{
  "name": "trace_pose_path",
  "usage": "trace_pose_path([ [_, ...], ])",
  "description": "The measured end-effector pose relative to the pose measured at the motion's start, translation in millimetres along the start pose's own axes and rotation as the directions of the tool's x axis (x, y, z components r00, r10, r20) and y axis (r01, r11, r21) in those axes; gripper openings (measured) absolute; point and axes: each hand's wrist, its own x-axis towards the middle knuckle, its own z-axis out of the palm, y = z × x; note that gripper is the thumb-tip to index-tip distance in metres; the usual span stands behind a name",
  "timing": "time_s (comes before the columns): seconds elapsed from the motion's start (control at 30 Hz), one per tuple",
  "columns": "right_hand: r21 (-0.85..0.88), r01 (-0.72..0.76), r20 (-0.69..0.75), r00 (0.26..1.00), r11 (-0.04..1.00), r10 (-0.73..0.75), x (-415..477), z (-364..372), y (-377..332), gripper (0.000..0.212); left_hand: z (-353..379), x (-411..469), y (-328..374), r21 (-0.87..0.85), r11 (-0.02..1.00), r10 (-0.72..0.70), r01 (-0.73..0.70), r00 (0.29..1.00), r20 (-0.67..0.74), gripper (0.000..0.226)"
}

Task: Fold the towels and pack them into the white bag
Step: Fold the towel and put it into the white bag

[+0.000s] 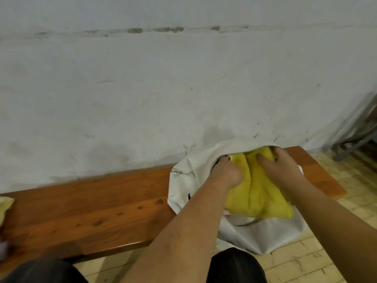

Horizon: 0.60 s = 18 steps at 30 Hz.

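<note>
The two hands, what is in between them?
The yellow towel lies between the left hand and the right hand, partway inside the white bag. The head view shows it.

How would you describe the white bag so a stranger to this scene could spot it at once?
Find the brown wooden bench against the pale wall. At its right end lies the white bag, a yellow towel half inside its open mouth. Unlike the yellowish cloth at the bench's left end, it is white with a zip.
</note>
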Motion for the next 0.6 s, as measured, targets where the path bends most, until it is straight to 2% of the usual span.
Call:
trace_pose_path([
  [0.13,0.002,-0.072,0.053,0.996,0.997,0.072,3.3,9.2,-1.9,0.049,13.4,12.0,-9.9,0.012,0.996,0.085,-0.085,0.965,-0.249,0.049],
  [0.2,-0.057,-0.05,0.073,0.996,0.997,0.054,7.8,10.2,-3.1,0.047,17.2,14.0,-18.3,-0.003,0.983,0.167,-0.184,0.898,-0.406,0.048],
  [0.3,-0.099,-0.025,0.038,0.999,0.995,0.029,17.1,9.1,-9.7,0.039,14.2,9.2,-27.2,0.035,0.964,0.241,-0.263,0.812,-0.532,0.049],
  [0.4,-0.084,-0.077,0.026,0.996,0.993,0.08,25.1,17.6,-16.0,0.037,4.9,6.5,-34.3,0.018,0.963,0.229,-0.27,0.775,-0.589,0.046],
  [0.47,-0.123,-0.058,0.011,0.998,0.991,0.059,25.0,28.2,-17.7,0.038,-3.0,7.2,-35.8,0.012,0.962,0.223,-0.274,0.759,-0.612,0.042],
  [0.6,-0.218,-0.074,0.025,0.996,0.973,0.081,17.4,45.9,-10.2,0.052,-8.3,8.1,-39.9,-0.004,0.962,0.228,-0.271,0.816,-0.531,0.042],
])
